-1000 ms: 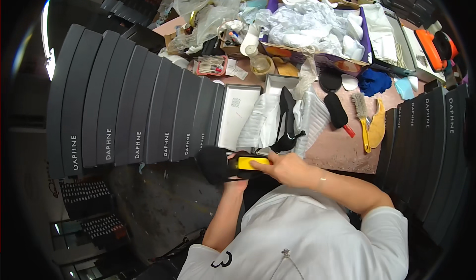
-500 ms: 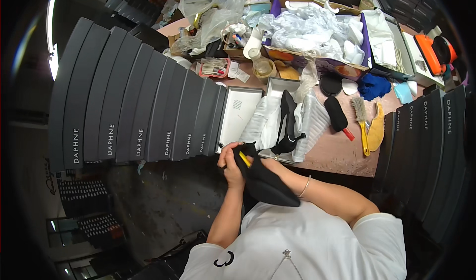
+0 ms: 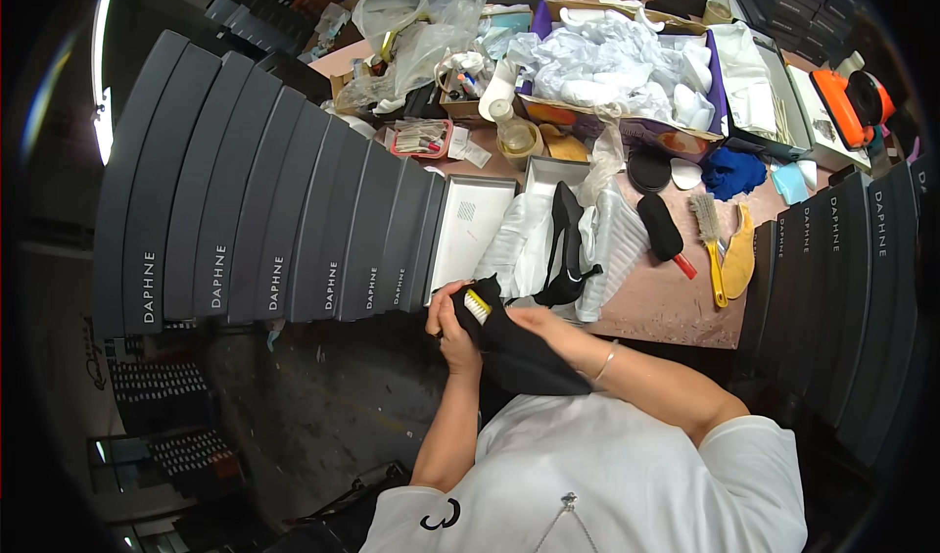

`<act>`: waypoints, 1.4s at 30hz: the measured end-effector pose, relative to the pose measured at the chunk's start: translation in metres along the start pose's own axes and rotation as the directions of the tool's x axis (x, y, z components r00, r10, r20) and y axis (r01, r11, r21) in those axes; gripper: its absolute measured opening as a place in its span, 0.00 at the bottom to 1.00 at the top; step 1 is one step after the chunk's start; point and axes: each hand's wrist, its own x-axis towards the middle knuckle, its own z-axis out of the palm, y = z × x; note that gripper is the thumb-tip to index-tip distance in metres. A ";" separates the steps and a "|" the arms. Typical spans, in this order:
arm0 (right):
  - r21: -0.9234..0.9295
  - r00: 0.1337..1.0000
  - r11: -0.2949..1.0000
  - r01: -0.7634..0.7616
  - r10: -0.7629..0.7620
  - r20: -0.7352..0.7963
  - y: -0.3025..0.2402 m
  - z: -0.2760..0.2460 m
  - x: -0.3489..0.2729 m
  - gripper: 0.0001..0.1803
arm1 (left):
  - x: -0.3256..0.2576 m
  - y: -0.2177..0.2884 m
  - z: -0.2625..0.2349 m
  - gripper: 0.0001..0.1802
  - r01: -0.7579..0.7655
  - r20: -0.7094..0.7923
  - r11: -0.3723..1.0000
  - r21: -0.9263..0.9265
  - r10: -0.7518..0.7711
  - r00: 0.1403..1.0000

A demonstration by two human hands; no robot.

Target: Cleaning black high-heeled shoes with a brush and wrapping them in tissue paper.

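My left hand point(image 3: 448, 326) grips one end of a black shoe point(image 3: 524, 357), held in front of my chest below the table edge. The shoe's long dark body slants down to the right, across my right wrist. My right hand point(image 3: 537, 320) rests on top of the shoe and seems to hold a small brush point(image 3: 477, 305) with a yellow back and pale bristles. Its bristle end shows between my hands; its handle is hidden. A second black high-heeled shoe point(image 3: 565, 249) lies on white wrapping paper point(image 3: 612, 249) on the table just beyond my hands.
An open white shoe box point(image 3: 470, 230) sits left of the paper. A black brush point(image 3: 661, 225), a yellow-handled brush point(image 3: 707, 235) and a yellow shoehorn point(image 3: 739, 249) lie to the right. Dark shoe boxes point(image 3: 294, 210) are stacked left and right. Bags, tissue and an orange tool point(image 3: 862, 97) crowd the back.
The black shoe has swung from level between my hands to slanting down over my right wrist. The brush has shifted to the shoe's upper left end.
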 end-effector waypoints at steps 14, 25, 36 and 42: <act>-0.358 0.999 0.933 -0.029 0.043 0.031 -0.043 -0.007 -0.081 0.24 | 0.040 -0.022 -0.033 0.19 0.353 0.336 0.510 -0.785 -0.128 0.933; -0.924 0.819 -0.230 0.305 -0.432 0.377 -0.077 0.002 -0.087 0.24 | 0.020 -0.020 -0.013 0.24 0.705 0.653 0.236 -0.669 -0.264 0.709; -0.948 0.872 -0.307 0.082 -0.438 0.217 -0.010 -0.065 -0.105 0.30 | 0.045 -0.011 -0.036 0.17 0.420 0.534 0.825 -0.379 -0.176 0.827; -0.948 0.824 0.318 -0.026 -0.531 -0.200 -0.062 -0.077 -0.085 0.31 | 0.082 -0.038 -0.023 0.35 0.926 0.333 0.269 -0.266 -0.876 0.350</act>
